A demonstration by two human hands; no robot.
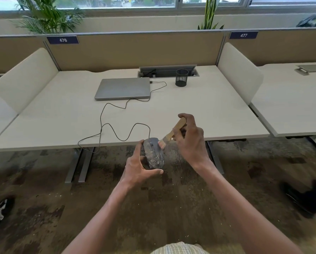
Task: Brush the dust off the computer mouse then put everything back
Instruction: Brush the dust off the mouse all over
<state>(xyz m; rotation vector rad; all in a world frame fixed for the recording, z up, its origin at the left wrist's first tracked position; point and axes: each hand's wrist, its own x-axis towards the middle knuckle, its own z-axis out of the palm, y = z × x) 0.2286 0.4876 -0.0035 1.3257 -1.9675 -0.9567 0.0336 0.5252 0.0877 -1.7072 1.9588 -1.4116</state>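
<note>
A dark wired mouse (153, 153), streaked with pale dust, is held in the air just in front of the desk's near edge. My left hand (138, 168) grips it from the left and below, thumb under its rear. My right hand (189, 142) holds a small wooden-handled brush (173, 132) whose pale bristles touch the mouse's upper right side. The mouse's black cable (115, 133) loops over the desk to the closed grey laptop (123, 88).
The pale desk (217, 114) also carries a black mesh pen cup (181, 77) by an open cable tray (167, 69). White side dividers flank the desk. Below lie patterned carpet, grey desk legs (79, 165), and dark shoes at both edges of the view.
</note>
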